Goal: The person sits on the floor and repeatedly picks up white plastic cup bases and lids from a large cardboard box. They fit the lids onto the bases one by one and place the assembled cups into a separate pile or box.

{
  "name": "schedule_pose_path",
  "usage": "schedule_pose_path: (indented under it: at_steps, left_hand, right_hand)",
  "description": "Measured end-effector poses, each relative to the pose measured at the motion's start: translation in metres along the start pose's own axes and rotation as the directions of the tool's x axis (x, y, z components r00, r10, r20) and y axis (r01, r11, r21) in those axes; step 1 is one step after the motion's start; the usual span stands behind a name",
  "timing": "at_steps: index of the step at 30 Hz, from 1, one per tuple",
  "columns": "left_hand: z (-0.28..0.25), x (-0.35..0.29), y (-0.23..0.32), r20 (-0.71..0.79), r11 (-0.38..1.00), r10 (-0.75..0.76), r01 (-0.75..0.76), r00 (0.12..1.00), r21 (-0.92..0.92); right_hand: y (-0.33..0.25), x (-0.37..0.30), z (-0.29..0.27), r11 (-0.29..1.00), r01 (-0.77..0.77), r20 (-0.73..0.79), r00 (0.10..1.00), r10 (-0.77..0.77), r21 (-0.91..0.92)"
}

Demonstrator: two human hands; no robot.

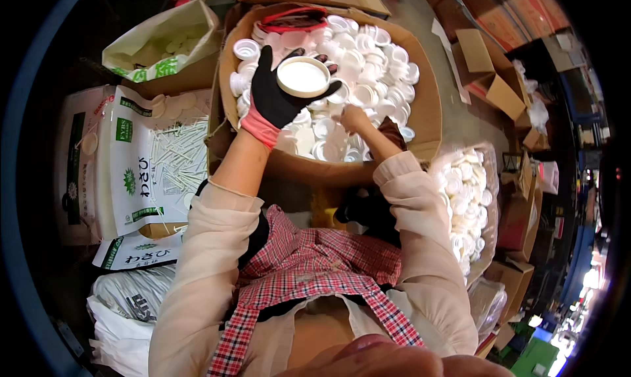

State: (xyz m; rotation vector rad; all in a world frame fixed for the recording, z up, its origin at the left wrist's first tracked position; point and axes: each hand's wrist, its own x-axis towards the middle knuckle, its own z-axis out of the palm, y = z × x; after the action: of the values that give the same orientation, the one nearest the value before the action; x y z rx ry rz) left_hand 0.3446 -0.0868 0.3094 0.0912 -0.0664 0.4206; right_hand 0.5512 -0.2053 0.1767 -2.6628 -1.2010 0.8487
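Note:
A round white plastic lid [303,75] with a raised rim lies on the upturned palm of my left hand [279,91]. That hand wears a black glove with a pink cuff, its fingers spread around the lid. Below both hands is a large open cardboard box [430,108] heaped with white plastic lids [368,62]. My bare right hand [355,119] is low over the near part of the heap, fingers curled; whatever they hold is hidden. A dark brown piece of material [392,134] shows beside my right wrist. At the box's far edge lies a red-edged pouch [292,20].
On the left, thin white sticks [179,155] lie on a printed white sack [131,180], below an open white bag [197,29]. A clear plastic bag of white lids [468,206] stands at the right. Cardboard boxes [490,75] line the far right.

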Motion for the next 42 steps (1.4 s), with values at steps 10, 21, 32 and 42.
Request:
schedule_pose_path:
  at_steps: [10, 21, 32, 42]
  left_hand:
    - [0.012, -0.006, 0.001, 0.189, 0.979, -0.050, 0.011, 0.981, 0.203]
    - [0.012, -0.002, -0.027, 0.309, 0.883, 0.228, -0.330, 0.923, 0.334]
    - [0.003, -0.001, -0.021, 0.333, 0.985, -0.172, 0.164, 0.927, 0.052]
    - [0.008, 0.002, -0.055, 0.334, 0.930, 0.057, -0.172, 0.941, 0.326]
  right_hand:
    - [-0.011, -0.025, -0.049, 0.552, 0.422, -0.407, 0.900, -0.157, 0.719]
    - [-0.066, -0.182, -0.088, 0.198, 0.702, -0.435, 0.611, -0.662, 0.684]
    - [-0.063, -0.198, -0.094, 0.388, 0.913, -0.506, 0.277, -0.817, -0.128]
    - [-0.056, -0.180, -0.083, 0.470, 0.846, -0.693, 0.497, -0.523, 0.251]
